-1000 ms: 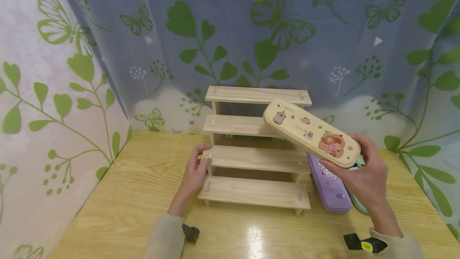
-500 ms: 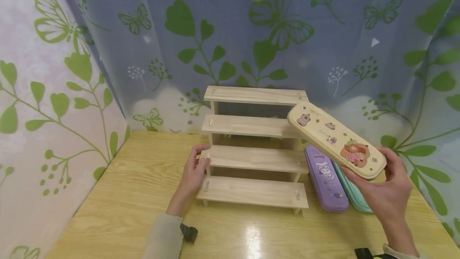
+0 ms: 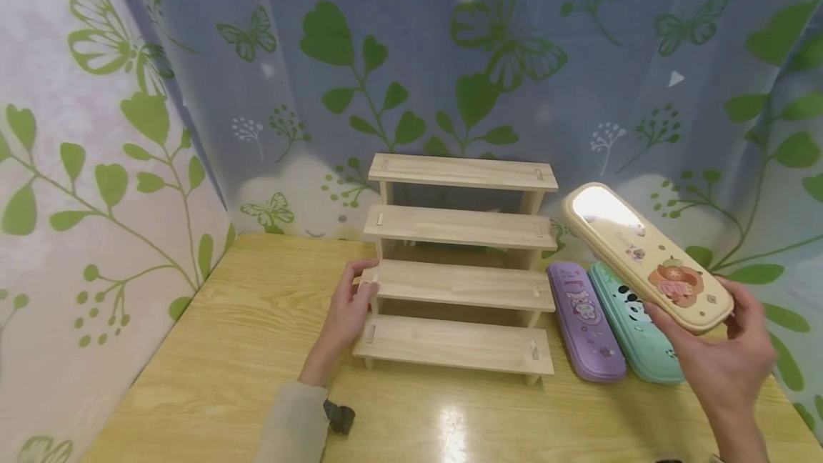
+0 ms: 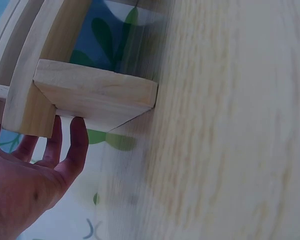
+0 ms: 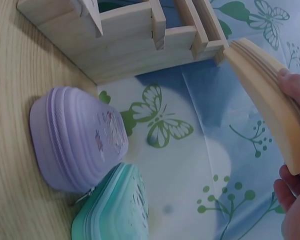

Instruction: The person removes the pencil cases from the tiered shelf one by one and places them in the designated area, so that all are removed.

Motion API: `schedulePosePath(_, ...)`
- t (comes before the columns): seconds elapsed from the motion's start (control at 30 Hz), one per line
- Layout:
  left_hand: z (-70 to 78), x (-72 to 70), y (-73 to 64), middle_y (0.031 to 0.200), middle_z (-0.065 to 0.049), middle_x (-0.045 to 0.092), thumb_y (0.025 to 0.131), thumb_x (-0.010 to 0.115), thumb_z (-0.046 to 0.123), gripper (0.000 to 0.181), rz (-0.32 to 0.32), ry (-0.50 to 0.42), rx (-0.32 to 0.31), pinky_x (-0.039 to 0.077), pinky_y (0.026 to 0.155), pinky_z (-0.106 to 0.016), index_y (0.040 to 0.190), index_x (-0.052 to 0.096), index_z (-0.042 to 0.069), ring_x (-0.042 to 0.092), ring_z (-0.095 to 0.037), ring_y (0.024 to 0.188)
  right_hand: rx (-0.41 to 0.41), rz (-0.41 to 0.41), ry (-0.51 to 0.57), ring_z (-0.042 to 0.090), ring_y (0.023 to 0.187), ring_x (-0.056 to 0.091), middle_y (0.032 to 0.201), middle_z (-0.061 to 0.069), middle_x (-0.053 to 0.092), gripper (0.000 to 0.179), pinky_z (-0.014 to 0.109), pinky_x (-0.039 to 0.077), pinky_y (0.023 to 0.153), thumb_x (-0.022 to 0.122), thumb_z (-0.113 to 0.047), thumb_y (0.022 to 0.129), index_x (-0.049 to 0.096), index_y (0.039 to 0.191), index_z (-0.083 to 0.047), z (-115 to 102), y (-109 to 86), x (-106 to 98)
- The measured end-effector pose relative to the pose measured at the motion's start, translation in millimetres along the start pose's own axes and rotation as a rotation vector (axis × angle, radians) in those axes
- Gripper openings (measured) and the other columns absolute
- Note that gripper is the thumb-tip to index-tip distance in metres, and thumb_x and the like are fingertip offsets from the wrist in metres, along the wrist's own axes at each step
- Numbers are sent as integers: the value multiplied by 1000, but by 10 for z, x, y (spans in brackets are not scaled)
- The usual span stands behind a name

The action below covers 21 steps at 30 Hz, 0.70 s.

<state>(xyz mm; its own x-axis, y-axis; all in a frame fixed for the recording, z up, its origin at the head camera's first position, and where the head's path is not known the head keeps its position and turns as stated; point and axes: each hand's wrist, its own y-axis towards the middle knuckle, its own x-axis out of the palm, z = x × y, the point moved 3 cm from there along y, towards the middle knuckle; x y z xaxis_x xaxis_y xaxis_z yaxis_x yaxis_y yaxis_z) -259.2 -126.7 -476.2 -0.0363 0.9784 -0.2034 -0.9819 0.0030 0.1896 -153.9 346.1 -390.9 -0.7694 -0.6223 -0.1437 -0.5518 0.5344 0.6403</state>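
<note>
In the head view a cream pencil case (image 3: 649,256) with cartoon stickers is held up by my right hand (image 3: 733,363), thumb on its near side and fingers on the far one. Light glares off its upper end. My left hand (image 3: 346,309) grips the left end of a four-step wooden display shelf (image 3: 456,281), about level with the second step from the bottom. Its fingers (image 4: 77,145) bend against the shelf's side in the left wrist view. Below the held case, a purple pencil case (image 3: 588,327) and a mint green pencil case (image 3: 633,327) lie side by side.
The shelf stands on a wood-grain table (image 3: 238,349). Behind it hangs a blue and white curtain (image 3: 411,77) printed with green leaves and butterflies. The purple case is close beside the shelf's right end.
My right hand has carried the cream pencil case to the right, away from the shelf, uncovering more of the green case. My left hand stays on the shelf.
</note>
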Motion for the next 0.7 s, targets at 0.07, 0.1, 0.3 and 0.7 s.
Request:
schedulePosePath(0.07, 4, 4, 0, 134, -12, 54, 101, 50, 9, 38, -3, -3, -1, 52, 72, -27, 136, 56, 19, 61, -26, 93, 20, 10, -11, -8, 88, 61, 109, -24, 66, 84, 6, 45, 74, 87, 21, 52, 66, 129, -8, 24, -5, -34)
schedulePosePath(0.1, 8, 5, 1, 134, -12, 54, 101, 50, 9, 38, -3, -3, -2, 52, 73, -27, 136, 56, 19, 61, -25, 93, 29, 16, -19, -8, 88, 61, 109, -24, 66, 85, 6, 45, 73, 87, 20, 52, 67, 129, -10, 35, -8, -51)
schedulePosePath(0.3, 24, 5, -6, 135, -11, 53, 100, 50, 9, 38, -1, -3, -9, 52, 73, -28, 136, 56, 20, 60, -23, 93, 94, 42, -76, -9, 86, 60, 110, -25, 64, 84, 4, 45, 70, 91, 13, 58, 65, 132, -17, 132, -26, -155)
schedulePosePath(0.7, 30, 14, -11, 139, -13, 52, 100, 50, 9, 40, -12, 2, -10, 52, 74, -28, 139, 54, 17, 61, -22, 96, 174, 69, -189, -13, 83, 54, 108, -29, 59, 74, 0, 41, 65, 91, 3, 65, 65, 129, -21, 344, -106, -355)
